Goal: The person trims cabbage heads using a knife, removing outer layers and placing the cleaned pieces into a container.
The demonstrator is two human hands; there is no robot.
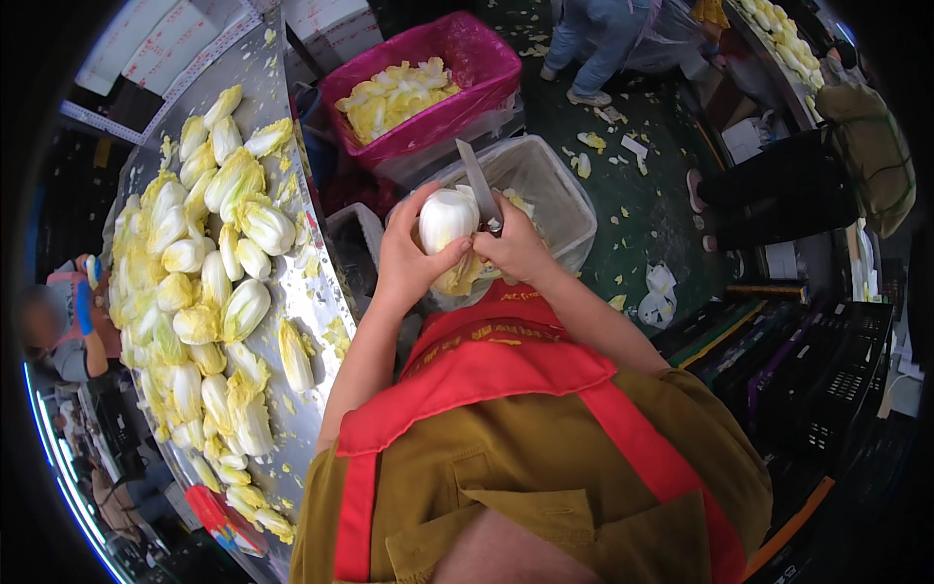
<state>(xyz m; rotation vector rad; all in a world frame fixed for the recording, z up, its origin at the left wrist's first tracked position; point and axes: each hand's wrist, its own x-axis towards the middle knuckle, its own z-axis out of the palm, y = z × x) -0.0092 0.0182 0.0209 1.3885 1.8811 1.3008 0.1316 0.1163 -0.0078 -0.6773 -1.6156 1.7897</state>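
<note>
My left hand (pixel 417 252) is wrapped around a napa cabbage head (pixel 448 217), its white base end facing up. In my right hand (pixel 516 244) is a knife (pixel 478 181) with a broad metal blade pointing away from me, beside the cabbage's right side. My right fingers are also close to the cabbage; whether they press on it I cannot tell. Beneath both hands stands a plastic-lined white bin (pixel 576 191) with some leaf scraps inside. On the metal table (pixel 292 292) at left lies a large pile of napa cabbages (pixel 244 310).
A pink-lined bin (pixel 489 66) holds yellow cabbage leaves. Black crates (pixel 824 372) are stacked at right. Leaf scraps and a white plastic bag (pixel 658 296) lie on the green floor. Other people stand beyond the table and across the aisle.
</note>
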